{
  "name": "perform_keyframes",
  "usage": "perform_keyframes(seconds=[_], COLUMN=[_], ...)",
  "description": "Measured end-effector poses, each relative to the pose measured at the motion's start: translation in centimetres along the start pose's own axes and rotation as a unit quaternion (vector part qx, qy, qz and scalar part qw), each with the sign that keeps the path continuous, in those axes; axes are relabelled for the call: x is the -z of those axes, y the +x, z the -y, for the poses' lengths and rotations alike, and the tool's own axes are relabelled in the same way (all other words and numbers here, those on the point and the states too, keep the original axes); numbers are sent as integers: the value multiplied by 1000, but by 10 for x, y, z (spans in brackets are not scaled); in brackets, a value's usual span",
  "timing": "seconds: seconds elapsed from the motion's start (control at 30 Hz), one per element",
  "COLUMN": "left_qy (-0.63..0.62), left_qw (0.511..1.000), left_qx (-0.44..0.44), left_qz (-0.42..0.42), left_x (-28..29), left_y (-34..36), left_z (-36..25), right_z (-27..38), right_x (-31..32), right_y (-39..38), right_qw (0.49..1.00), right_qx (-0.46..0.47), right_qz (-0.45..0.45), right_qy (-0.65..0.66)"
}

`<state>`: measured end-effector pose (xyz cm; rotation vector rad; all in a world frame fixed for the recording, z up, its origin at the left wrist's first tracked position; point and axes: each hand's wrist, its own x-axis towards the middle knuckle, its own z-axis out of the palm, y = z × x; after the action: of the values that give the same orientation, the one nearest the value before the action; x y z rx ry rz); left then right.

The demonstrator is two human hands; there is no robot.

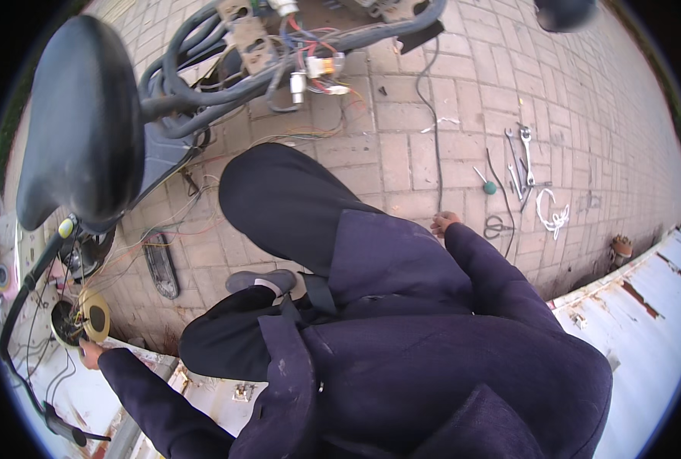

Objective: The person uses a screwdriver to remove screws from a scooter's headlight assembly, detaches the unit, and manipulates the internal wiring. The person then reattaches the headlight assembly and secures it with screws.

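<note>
At the far left, my left hand is at the lower rim of a round, dark, open housing with wires inside. Its fingers look bent, and what they grip is too small to make out. A yellowish round ring or roll is right beside the housing. My right hand is beside my thigh with its fingers curled in. Whether anything is inside them is hidden. A thin dark cable runs down the paving to that hand; I cannot tell if they touch. Scissors lie just right of it.
Wrenches, a green-handled screwdriver and a white cord coil lie on the paving at right. A black seat and a metal frame with loose connectors stand at upper left. Coloured wires trail across the bricks.
</note>
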<state>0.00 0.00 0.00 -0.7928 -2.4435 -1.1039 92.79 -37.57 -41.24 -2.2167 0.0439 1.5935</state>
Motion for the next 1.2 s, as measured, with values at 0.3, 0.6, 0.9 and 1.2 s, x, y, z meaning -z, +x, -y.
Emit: perform_keyframes(seconds=[0.3,0.6,0.9,1.2], left_qy=[56,200,-44,-173], left_qw=[997,970,997,978], left_qx=[28,-66,19,106], left_qz=[45,120,57,54], left_x=[13,28,78,67], left_y=[-38,-111,-192,-180], left_z=[-6,0,-43,-19], right_z=[-72,-46,-30,14], right_x=[90,223,179,106], right_y=[72,179,231,193], right_qw=[954,840,843,955], right_qx=[24,101,71,105], right_qz=[-268,-359,-346,-171], right_qy=[-131,-394,-405,-220])
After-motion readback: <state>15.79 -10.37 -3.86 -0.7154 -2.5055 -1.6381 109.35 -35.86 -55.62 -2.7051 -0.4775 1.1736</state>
